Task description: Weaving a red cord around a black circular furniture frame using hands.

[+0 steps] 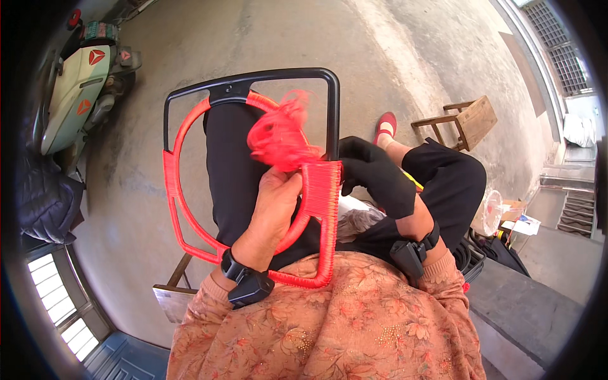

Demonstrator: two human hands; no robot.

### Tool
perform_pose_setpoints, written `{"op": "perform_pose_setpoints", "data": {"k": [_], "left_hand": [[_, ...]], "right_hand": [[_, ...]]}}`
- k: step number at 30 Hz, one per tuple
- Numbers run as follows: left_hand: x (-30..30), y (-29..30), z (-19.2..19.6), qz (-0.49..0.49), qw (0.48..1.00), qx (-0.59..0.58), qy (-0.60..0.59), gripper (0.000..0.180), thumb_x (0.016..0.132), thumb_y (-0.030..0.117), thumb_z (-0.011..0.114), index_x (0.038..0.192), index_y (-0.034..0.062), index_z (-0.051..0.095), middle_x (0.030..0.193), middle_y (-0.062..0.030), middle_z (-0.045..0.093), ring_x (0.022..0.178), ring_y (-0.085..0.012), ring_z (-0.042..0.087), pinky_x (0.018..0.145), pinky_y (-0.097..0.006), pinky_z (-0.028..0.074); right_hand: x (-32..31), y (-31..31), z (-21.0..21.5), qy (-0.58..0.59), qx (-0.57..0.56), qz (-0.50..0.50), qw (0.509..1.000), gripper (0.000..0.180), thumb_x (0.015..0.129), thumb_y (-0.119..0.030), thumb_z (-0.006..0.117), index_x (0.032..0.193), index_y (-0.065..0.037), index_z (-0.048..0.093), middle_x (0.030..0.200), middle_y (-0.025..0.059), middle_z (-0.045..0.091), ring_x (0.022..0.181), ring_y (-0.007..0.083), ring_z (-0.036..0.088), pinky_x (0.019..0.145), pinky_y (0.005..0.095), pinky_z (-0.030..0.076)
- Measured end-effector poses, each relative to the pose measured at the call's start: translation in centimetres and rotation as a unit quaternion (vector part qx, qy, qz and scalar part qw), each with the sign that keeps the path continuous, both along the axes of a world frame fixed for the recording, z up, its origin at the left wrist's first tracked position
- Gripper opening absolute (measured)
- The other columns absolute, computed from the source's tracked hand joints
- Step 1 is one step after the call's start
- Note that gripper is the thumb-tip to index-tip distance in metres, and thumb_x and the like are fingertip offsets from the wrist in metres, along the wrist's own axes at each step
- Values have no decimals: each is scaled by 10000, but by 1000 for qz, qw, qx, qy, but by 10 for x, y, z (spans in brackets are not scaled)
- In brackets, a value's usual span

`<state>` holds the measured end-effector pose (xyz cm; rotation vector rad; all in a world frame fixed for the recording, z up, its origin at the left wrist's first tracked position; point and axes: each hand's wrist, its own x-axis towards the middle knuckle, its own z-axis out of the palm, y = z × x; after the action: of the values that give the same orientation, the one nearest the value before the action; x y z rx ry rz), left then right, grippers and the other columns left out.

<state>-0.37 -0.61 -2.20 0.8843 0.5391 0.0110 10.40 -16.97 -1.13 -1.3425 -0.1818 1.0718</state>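
A black metal frame (335, 101) with rounded corners and a ring inside it rests across my lap, tilted. Tightly wound red cord (322, 196) covers its lower part, the ring and a band on the right side. My bare left hand (273, 199) reaches through the frame beside that band, its fingers closed at the base of a loose, blurred bundle of red cord (278, 136). On the outer side of the band, my right hand (377, 177) in a black glove has bent fingers pressed against the edge. What its fingertips pinch is hidden.
A small wooden stool (475, 121) stands on the concrete floor at the far right. A scooter (79, 95) is parked at the left, near a dark padded jacket (47, 199). A grey ledge (525, 304) runs along my right, with a black basket (475, 259) beside it.
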Motion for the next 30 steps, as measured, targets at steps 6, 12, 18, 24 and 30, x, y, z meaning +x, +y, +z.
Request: {"op": "perform_pose_setpoints", "data": {"k": [6,12,18,24,30], "left_hand": [[2,-2,9,-37,999,-25,11,361,894,105,695,1230,32,585,1034,-47,655,852,-125,640,731,-275,541],[6,3,10,31,995,-89,-45,237,911,11,542,1141,-8,595,999,-98,672,884,-185,658,792,-337,553],[6,12,7,72,980,-175,-58,239,905,58,490,1100,-7,611,1025,-122,679,961,-215,654,900,-376,517],[5,9,4,89,983,-146,-62,180,937,109,543,1081,43,628,1025,-76,683,958,-186,648,904,-367,507],[5,8,-1,94,985,-129,-66,159,940,102,567,1077,64,638,1031,-58,683,967,-166,639,902,-345,506]], "right_hand": [[-15,21,-23,-197,-16,2,980,338,867,-83,638,1203,-53,620,900,30,685,697,73,600,611,239,484],[-5,8,-16,-132,-11,-24,991,208,939,-174,587,1064,-20,649,830,42,676,676,89,621,605,230,482],[10,2,-2,-43,-39,-78,995,259,960,-214,579,1121,-17,627,936,58,665,736,121,642,629,257,509],[3,11,24,-430,-128,-146,881,364,833,-212,734,1144,-51,636,1072,78,679,885,162,656,737,278,519],[-12,26,29,-403,-107,-92,904,405,834,-175,711,1193,-31,588,920,111,694,867,184,675,772,317,519]]}}
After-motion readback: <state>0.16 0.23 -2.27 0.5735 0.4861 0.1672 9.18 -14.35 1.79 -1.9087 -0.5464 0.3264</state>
